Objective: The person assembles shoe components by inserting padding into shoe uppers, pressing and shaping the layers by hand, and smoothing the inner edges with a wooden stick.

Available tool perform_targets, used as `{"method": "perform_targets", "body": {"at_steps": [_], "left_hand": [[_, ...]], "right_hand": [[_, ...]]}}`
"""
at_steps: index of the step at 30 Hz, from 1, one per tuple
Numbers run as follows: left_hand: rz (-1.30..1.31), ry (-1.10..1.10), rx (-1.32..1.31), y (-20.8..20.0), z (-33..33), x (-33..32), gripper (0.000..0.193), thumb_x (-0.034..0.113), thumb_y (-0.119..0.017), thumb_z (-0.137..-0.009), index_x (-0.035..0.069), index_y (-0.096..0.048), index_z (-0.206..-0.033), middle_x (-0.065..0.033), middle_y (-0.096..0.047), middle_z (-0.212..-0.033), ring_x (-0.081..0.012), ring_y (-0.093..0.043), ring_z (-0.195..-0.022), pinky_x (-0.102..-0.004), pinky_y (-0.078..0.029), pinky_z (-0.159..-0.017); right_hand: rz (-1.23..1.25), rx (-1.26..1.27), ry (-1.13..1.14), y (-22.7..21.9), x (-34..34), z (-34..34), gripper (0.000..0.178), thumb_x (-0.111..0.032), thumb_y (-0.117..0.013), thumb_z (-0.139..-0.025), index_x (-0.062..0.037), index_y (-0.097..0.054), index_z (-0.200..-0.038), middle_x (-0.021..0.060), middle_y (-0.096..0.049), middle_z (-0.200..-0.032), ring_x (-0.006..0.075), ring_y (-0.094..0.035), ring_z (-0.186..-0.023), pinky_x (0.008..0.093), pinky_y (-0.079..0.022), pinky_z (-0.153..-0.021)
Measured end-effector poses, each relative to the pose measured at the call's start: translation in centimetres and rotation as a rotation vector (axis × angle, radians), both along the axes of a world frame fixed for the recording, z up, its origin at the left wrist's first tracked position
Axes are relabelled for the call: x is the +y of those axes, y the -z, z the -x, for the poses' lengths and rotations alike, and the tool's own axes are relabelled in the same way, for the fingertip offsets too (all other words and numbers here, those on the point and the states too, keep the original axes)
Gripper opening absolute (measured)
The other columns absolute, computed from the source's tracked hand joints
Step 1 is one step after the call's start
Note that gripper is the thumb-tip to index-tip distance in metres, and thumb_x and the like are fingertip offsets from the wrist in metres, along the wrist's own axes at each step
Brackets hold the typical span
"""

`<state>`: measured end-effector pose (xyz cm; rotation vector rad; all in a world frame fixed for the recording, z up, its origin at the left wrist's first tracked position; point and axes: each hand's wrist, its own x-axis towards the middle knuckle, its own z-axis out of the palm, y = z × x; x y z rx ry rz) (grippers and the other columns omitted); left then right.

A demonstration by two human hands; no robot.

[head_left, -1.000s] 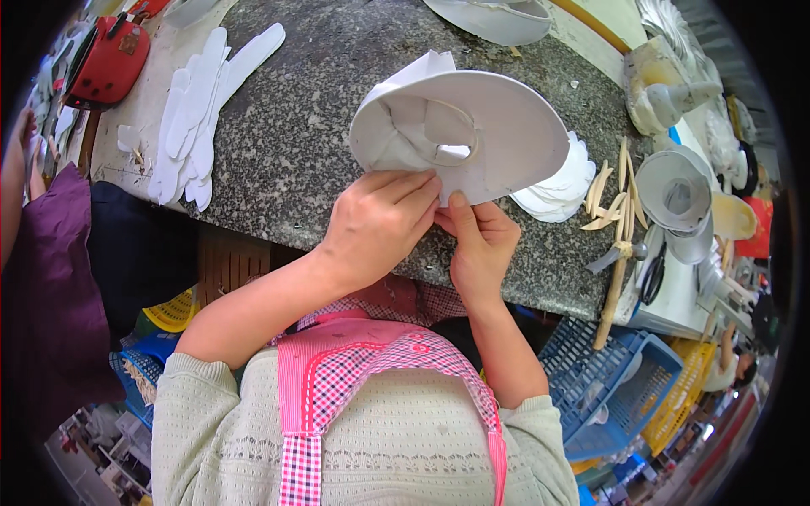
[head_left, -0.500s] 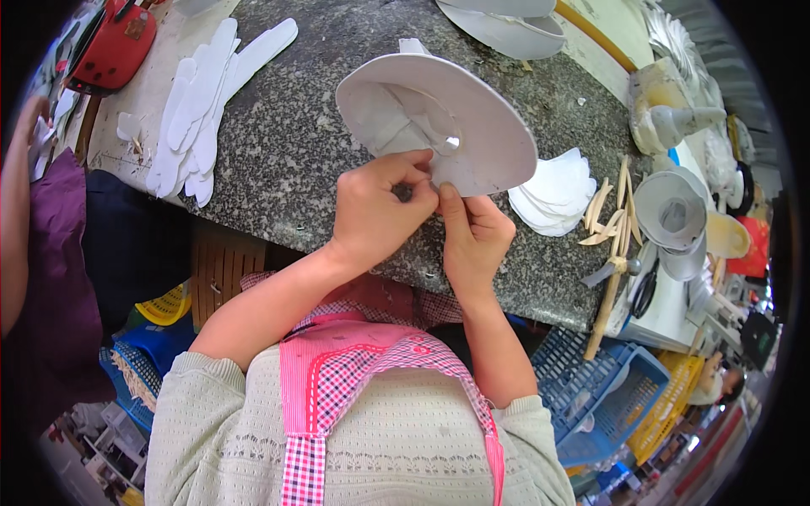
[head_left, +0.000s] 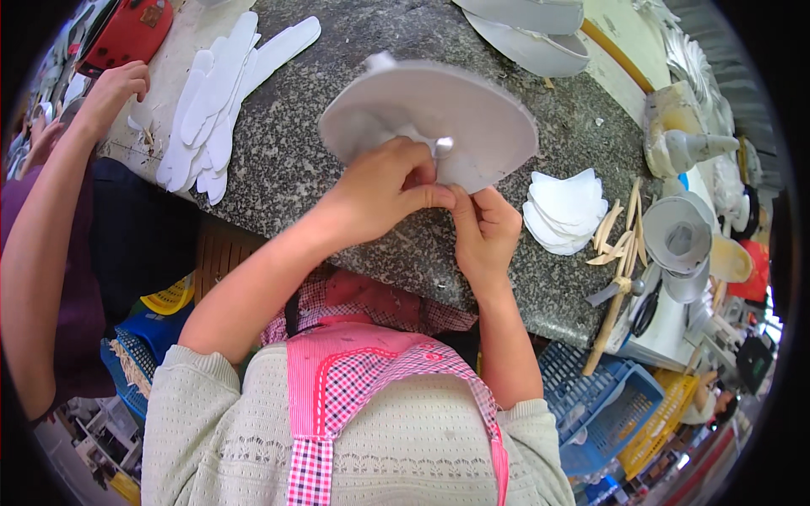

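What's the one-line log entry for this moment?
left hand: at near edge of white curved piece | right hand: pinching same edge | rightward on speckled tabletop: stacked white cutouts, hammer

A speckled grey stone worktop [head_left: 287, 160] fills the middle, meeting a pale, stained tabletop [head_left: 192, 38] at left. Beneath stands brown slatted wooden furniture [head_left: 221, 251]. Grey ribbed sheeting [head_left: 742, 76] lines the upper right; small bright glints dot the cluttered, blurred far right.
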<state>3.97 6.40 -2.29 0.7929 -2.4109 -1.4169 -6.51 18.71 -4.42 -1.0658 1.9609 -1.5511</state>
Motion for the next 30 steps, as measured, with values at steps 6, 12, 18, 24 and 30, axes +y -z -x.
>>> {"method": "perform_targets", "body": {"at_steps": [6, 12, 18, 24, 30], "left_hand": [[-0.015, 0.396, 0.051, 0.7, 0.5, -2.4, 0.019, 0.017, -0.061, -0.085, -0.001, -0.056, -0.085, -0.0062, -0.054, -0.072, -0.0146, -0.055, -0.07, -0.0284, -0.045, -0.066], [-0.386, 0.274, -0.066, -0.6, 0.4, -2.5, 0.018, 0.012, -0.054, -0.09, -0.005, -0.056, -0.085, -0.0066, -0.054, -0.089, -0.0097, -0.056, -0.077, -0.0245, -0.046, -0.069], [-0.338, -0.017, 0.052, 1.1, -0.4, -0.8, 0.021, 0.017, -0.054, -0.089, -0.002, -0.055, -0.081, -0.0066, -0.056, -0.085, -0.01, -0.054, -0.075, -0.0257, -0.044, -0.068], [-0.307, -0.14, 0.191, 2.2, 0.2, 0.4, 0.024, 0.022, -0.059, -0.083, -0.002, -0.057, -0.084, -0.0082, -0.059, -0.08, -0.0156, -0.057, -0.073, -0.0307, -0.044, -0.066], [0.186, -0.007, 0.039, 2.9, 0.1, -0.5, 0.031, 0.027, -0.065, -0.077, -0.002, -0.058, -0.084, -0.012, -0.06, -0.082, -0.023, -0.058, -0.071, -0.0346, -0.043, -0.064]], "right_hand": [[0.066, 0.043, -0.173, -0.2, -0.4, 2.1, 0.012, -0.006, -0.059, -0.085, -0.0009, -0.064, -0.094, 0.0083, -0.06, -0.068, 0.0127, -0.053, -0.056, 0.0261, -0.043, -0.053], [0.037, -0.105, -0.015, 0.0, -0.8, 3.6, 0.013, -0.007, -0.06, -0.084, 0.0013, -0.064, -0.093, 0.0047, -0.061, -0.063, 0.0057, -0.053, -0.058, 0.0234, -0.043, -0.053], [0.037, -0.153, 0.022, 0.6, -2.4, 4.2, 0.012, -0.011, -0.064, -0.081, 0.001, -0.064, -0.081, 0.0022, -0.061, -0.062, 0.0058, -0.056, -0.061, 0.022, -0.044, -0.054], [-0.062, 0.002, -0.168, 0.0, -3.5, 3.0, 0.021, -0.023, -0.068, -0.073, -0.0035, -0.064, -0.082, 0.0111, -0.063, -0.072, 0.0229, -0.062, -0.065, 0.0311, -0.049, -0.061], [-0.071, 0.214, -0.13, -1.5, -3.7, 1.4, 0.013, -0.018, -0.061, -0.078, -0.0073, -0.064, -0.083, 0.0131, -0.061, -0.072, 0.0315, -0.06, -0.066, 0.0375, -0.047, -0.059]]}}
